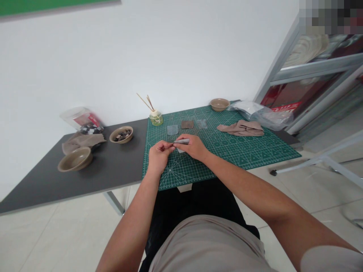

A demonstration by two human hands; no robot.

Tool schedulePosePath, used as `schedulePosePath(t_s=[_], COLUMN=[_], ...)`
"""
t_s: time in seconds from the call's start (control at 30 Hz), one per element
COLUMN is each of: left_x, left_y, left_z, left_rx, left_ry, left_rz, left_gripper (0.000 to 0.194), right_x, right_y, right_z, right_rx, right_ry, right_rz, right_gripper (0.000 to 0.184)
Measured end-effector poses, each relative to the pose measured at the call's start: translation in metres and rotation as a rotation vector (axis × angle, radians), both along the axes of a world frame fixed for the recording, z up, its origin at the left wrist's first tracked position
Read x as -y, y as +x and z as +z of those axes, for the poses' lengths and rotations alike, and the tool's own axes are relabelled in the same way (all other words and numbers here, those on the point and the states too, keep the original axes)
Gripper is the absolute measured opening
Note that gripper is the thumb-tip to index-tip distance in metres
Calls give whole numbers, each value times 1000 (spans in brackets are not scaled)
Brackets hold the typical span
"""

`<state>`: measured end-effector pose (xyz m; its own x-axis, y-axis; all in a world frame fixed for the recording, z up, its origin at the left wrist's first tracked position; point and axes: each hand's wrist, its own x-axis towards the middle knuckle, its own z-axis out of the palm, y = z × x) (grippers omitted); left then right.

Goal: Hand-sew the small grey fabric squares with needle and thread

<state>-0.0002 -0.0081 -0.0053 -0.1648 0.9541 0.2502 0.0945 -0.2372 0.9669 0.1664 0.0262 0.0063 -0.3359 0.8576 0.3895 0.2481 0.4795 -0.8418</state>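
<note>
My left hand (159,155) and my right hand (194,146) meet over the green cutting mat (193,170), fingertips close together. My right hand is closed on a thin, light-grey folded piece (183,141); its material is not clear. The fingers of my left hand are pinched beside it on something small and dark, mostly hidden. Just beyond my hands on the mat lie a brown square piece (187,124) and two small clear-looking packets, one to its left (172,130) and another to its right (202,124).
A reed diffuser (156,117) stands at the mat's back left corner. Left are a bowl of small dark pieces (121,135), a tilted bowl (75,159), a cloth (83,141) and a clear bag (82,117). Right are a bowl (219,104), a cloth (241,128) and a plastic bag (261,111).
</note>
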Motion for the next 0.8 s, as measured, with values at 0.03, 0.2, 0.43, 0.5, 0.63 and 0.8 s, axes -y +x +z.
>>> schedulePosePath(t_s=[0.03, 0.2, 0.43, 0.5, 0.63, 0.8], left_x=[0, -1, -2, -2, -2, -2], left_y=[0, 0, 0, 1, 3, 3], left_z=[0, -1, 0, 2, 5, 4], left_rx=[5, 8, 34, 52, 83, 95], left_ry=[1, -1, 22, 23, 9, 40], left_rz=[-3, -21, 14, 23, 27, 29], left_gripper=[14, 14, 12, 14, 24, 24], right_x=[0, -1, -2, -4, -8, -9], right_y=[0, 0, 0, 1, 1, -3], right_z=[0, -1, -2, -1, 2, -1], right_rx=[1, -7, -19, -31, 25, 175], right_ry=[3, 31, 16, -3, -48, -136], right_rz=[-1, 51, -61, -113, -217, -216], right_gripper=[19, 17, 17, 17, 20, 28])
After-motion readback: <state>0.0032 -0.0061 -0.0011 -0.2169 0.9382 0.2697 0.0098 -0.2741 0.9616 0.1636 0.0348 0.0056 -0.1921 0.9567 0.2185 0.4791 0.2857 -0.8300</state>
